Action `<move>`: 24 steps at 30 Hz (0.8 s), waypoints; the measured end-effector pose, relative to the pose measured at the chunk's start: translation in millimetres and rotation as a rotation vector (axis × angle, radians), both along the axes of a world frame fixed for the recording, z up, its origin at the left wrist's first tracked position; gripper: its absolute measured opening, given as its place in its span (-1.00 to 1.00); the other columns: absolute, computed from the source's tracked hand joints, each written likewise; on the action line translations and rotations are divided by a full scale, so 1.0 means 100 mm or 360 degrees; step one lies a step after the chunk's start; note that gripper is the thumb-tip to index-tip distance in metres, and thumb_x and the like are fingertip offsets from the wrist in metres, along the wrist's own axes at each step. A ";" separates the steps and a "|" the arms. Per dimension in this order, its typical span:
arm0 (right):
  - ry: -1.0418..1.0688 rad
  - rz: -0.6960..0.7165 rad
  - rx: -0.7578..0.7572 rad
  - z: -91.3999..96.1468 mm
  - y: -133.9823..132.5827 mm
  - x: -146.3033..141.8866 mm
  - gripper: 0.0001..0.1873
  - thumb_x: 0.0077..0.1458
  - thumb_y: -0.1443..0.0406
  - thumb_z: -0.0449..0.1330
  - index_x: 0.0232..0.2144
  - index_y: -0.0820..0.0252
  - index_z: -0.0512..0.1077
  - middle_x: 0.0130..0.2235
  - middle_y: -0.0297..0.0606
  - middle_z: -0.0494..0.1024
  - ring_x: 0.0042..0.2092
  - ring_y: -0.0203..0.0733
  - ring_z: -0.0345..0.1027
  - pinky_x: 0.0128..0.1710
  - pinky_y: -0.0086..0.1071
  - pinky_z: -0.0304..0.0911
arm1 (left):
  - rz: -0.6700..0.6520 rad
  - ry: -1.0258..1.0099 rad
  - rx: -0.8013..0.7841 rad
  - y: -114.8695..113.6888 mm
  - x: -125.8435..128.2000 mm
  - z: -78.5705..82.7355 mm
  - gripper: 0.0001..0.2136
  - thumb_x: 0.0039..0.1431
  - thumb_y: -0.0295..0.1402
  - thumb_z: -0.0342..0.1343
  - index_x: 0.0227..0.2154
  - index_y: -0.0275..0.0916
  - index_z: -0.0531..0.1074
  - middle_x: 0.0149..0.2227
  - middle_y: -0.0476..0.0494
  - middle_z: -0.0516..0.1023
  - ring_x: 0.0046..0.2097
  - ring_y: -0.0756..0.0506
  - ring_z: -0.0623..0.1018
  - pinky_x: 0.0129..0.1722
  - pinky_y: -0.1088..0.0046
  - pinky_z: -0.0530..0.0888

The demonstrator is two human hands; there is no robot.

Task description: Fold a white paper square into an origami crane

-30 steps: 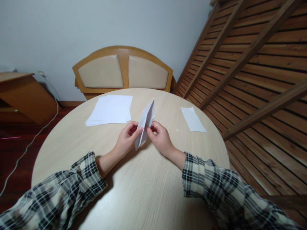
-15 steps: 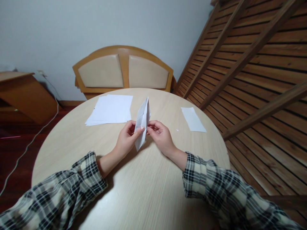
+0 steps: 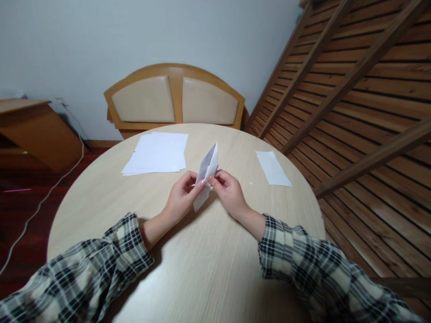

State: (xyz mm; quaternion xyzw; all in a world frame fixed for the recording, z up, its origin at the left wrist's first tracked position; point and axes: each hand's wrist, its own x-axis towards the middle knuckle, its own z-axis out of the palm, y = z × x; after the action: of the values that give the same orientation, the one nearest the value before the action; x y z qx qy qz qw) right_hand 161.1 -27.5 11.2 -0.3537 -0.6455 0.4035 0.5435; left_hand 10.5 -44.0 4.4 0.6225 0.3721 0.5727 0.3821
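A folded sheet of white paper (image 3: 209, 162), with crease lines on it, is held up on a slant over the middle of the table. My left hand (image 3: 182, 196) pinches its left side, thumb on the near face and fingers behind. From the other side my right hand (image 3: 231, 194) grips its right edge between thumb and fingers. The two thumb tips almost meet on the paper. The fingers behind the paper are partly hidden.
On the round wooden table (image 3: 208, 269), a stack of white sheets (image 3: 158, 152) lies at the back left. A white paper strip (image 3: 273, 168) lies at the right, near a tiny paper scrap (image 3: 251, 183). A padded headboard (image 3: 178, 96) stands behind.
The folded paper has tilted to the right and turned, showing more of its inner fold. My right thumb has moved onto its near face. Both hands stay in nearly the same place.
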 end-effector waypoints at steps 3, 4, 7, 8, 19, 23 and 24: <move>0.0037 0.0047 -0.0027 0.00 0.00 0.01 -0.69 0.14 0.09 0.21 -0.50 0.14 0.34 -0.46 -0.37 0.38 -0.38 -0.27 0.24 -0.35 -0.34 0.20 | 0.0029 -0.0078 0.0013 0.01 -0.01 0.01 -0.80 0.16 -0.22 0.21 -0.32 -0.22 0.35 -0.36 -0.02 0.44 -0.32 -0.02 0.45 -0.31 0.46 0.40; 0.0053 0.0057 -0.0039 0.00 0.00 0.01 -0.68 0.13 0.07 0.21 -0.51 0.14 0.33 -0.46 -0.37 0.38 -0.38 -0.27 0.24 -0.34 -0.34 0.21 | 0.0029 -0.0115 0.0014 0.01 -0.01 0.02 -0.78 0.14 -0.23 0.23 -0.32 -0.21 0.33 -0.37 -0.01 0.43 -0.32 -0.01 0.44 -0.31 0.47 0.40; 0.0096 0.0072 -0.0078 -0.02 0.02 0.01 -0.66 0.11 0.03 0.22 -0.50 0.13 0.34 -0.45 -0.36 0.40 -0.37 -0.26 0.26 -0.31 -0.32 0.24 | 0.0015 -0.0223 0.0009 0.02 0.00 0.02 -0.74 0.09 -0.24 0.27 -0.28 -0.17 0.30 -0.36 0.02 0.42 -0.32 -0.01 0.45 -0.33 0.49 0.39; 0.0106 0.0075 -0.0084 -0.03 0.03 0.01 -0.66 0.11 0.03 0.23 -0.50 0.13 0.34 -0.44 -0.36 0.40 -0.37 -0.26 0.27 -0.30 -0.32 0.25 | 0.0006 -0.0237 0.0008 0.02 0.00 0.03 -0.74 0.09 -0.25 0.27 -0.27 -0.17 0.30 -0.35 0.02 0.42 -0.32 -0.01 0.45 -0.32 0.49 0.39; 0.0096 0.0061 -0.0034 -0.06 0.05 0.03 -0.70 0.11 0.07 0.24 -0.49 0.12 0.38 -0.44 -0.34 0.43 -0.35 -0.24 0.30 -0.29 -0.29 0.27 | -0.0150 -0.0389 -0.0224 0.03 -0.03 0.05 -0.88 0.04 -0.32 0.30 -0.43 -0.23 0.50 -0.32 -0.06 0.55 -0.26 -0.04 0.49 -0.17 0.40 0.41; 0.0081 0.0034 -0.0018 -0.06 0.06 0.04 -0.71 0.11 0.06 0.24 -0.49 0.12 0.39 -0.43 -0.33 0.44 -0.35 -0.23 0.30 -0.31 -0.30 0.26 | -0.0158 -0.0393 -0.0207 0.03 -0.02 0.06 -0.89 0.03 -0.34 0.30 -0.45 -0.24 0.50 -0.29 -0.08 0.56 -0.23 -0.04 0.50 -0.13 0.40 0.41; 0.0079 0.0030 -0.0020 -0.06 0.06 0.04 -0.71 0.11 0.06 0.24 -0.49 0.12 0.39 -0.43 -0.33 0.44 -0.35 -0.23 0.31 -0.32 -0.30 0.26 | -0.0138 -0.0400 -0.0183 0.04 -0.02 0.07 -0.87 0.02 -0.35 0.31 -0.45 -0.23 0.48 -0.29 -0.07 0.55 -0.23 -0.04 0.50 -0.14 0.41 0.42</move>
State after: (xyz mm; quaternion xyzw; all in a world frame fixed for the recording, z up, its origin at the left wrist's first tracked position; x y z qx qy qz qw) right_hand 165.3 -21.7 5.1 -0.3407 -0.6327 0.4213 0.5533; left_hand 8.9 -40.5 11.3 0.5384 0.3263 0.6069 0.4851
